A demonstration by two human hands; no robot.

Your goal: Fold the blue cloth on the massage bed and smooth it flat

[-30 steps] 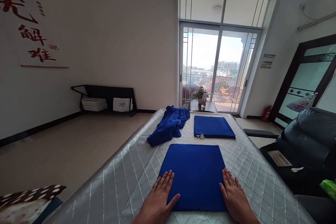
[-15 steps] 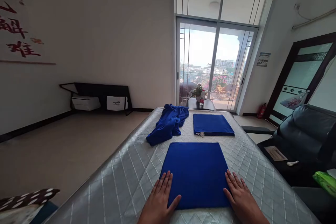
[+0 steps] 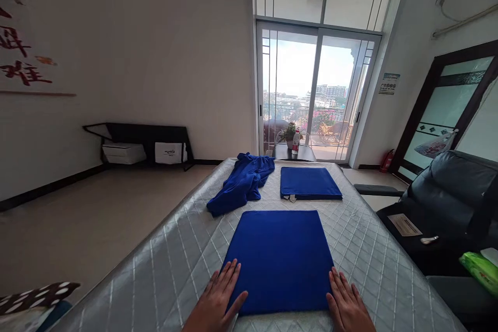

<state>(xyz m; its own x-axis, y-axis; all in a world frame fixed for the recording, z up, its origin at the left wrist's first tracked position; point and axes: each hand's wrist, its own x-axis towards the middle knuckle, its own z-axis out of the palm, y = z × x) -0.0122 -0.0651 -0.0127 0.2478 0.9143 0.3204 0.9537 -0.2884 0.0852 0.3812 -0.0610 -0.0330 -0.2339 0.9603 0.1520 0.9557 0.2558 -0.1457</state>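
Where visible, hands (image 3: 218, 295) (image 3: 347, 302) at cloth (image 3: 280, 262) edges, room outside

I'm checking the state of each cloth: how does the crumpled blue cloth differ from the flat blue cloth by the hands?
The crumpled blue cloth is bunched with an irregular outline; the flat blue cloth is smooth and straight-edged. The flat blue cloth has the left hand and right hand at its sides; the crumpled blue cloth lies apart from both. Both are deep blue and lie on the quilted silver cover.
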